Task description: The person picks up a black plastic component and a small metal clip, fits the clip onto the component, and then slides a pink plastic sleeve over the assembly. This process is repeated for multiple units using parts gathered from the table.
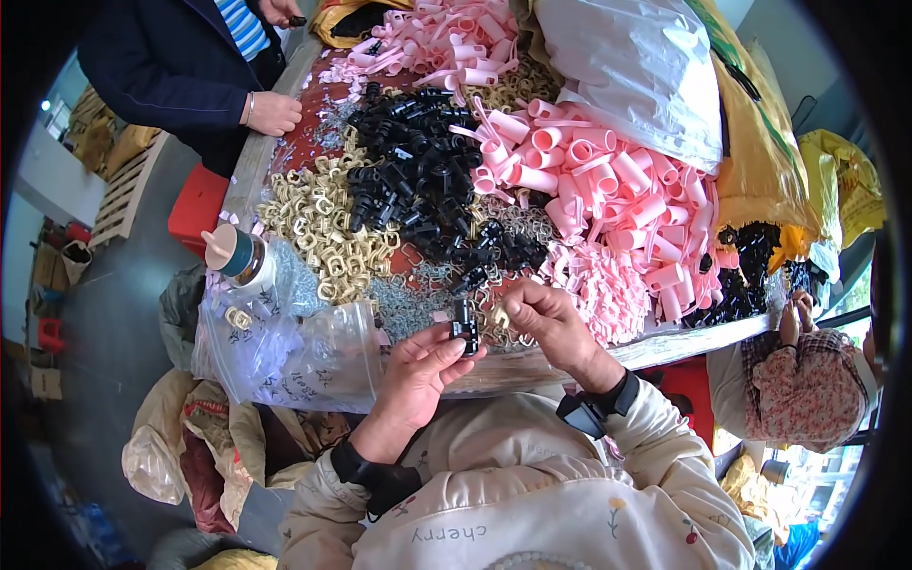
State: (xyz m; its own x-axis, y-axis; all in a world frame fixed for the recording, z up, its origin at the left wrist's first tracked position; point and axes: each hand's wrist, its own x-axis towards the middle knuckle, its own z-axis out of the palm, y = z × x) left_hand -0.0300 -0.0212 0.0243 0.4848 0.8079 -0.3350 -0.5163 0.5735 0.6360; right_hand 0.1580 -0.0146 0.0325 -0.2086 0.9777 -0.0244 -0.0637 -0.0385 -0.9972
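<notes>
Just over the near edge of the table, my left hand grips a small black plastic part upright between thumb and fingers. My right hand is a little to its right, pinching a small cream-coloured plastic piece at the fingertips. A narrow gap separates the two parts. Beyond my hands lies a heap of similar black parts, with a pile of cream plastic loops on its left. Small metal clips are scattered in front of the piles.
Pink tubular parts and flat pink pieces are heaped to the right, below a white sack. Clear plastic bags and a lidded bottle stand at the left. Another person's hand rests at the table's far-left edge.
</notes>
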